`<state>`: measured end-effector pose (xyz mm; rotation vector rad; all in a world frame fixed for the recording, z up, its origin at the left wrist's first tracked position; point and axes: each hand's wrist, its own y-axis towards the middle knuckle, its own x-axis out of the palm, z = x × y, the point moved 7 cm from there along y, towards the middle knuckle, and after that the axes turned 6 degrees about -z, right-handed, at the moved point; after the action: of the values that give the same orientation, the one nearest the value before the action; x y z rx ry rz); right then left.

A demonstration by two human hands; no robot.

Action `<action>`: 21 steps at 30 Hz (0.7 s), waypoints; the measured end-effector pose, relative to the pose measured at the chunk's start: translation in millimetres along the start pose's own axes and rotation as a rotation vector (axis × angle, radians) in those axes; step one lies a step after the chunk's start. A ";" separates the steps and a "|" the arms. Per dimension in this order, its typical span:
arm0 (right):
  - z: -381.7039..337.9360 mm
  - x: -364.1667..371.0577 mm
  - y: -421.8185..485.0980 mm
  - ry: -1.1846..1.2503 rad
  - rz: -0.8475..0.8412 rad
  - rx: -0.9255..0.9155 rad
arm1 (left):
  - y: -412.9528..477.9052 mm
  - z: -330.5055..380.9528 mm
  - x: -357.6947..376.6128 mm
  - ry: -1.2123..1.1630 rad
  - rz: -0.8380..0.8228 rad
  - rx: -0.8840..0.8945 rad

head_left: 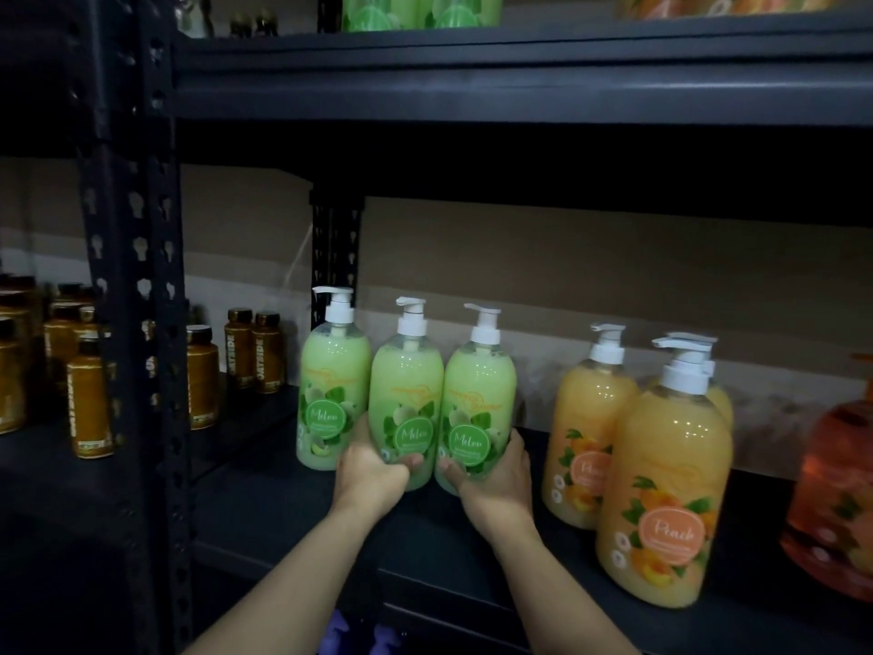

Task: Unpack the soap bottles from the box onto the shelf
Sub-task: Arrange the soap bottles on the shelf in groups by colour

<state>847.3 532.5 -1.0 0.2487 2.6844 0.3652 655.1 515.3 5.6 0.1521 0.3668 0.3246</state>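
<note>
Three green Melon soap bottles with white pumps stand in a row on the dark shelf (264,508). My left hand (371,470) grips the base of the middle Melon bottle (406,394). My right hand (500,475) grips the base of the right Melon bottle (479,394). The left Melon bottle (333,385) stands free, touching the middle one. The box is not in view.
Three orange Peach bottles (661,494) stand to the right, with a red-orange bottle (836,494) at the far right edge. Brown bottles (89,399) fill the neighbouring shelf on the left behind a black upright post (137,276). More soap bottles sit on the shelf above.
</note>
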 end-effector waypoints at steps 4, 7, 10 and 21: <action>-1.0 1.5 0.8 -0.009 -0.013 -0.019 | 2.2 -5.0 5.9 -0.071 0.005 0.025; -2.0 2.3 0.8 -0.010 -0.022 -0.015 | 2.8 -3.2 7.5 -0.110 -0.002 0.038; -1.1 2.3 1.3 -0.008 -0.025 -0.025 | 1.7 0.0 8.8 -0.139 0.011 0.033; 0.9 5.8 4.2 -0.018 0.020 -0.003 | 8.6 -4.3 -2.7 -0.079 0.094 -0.046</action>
<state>843.0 538.1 -2.8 0.2767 2.6658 0.3708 648.7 522.8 4.2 0.1372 0.2747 0.4183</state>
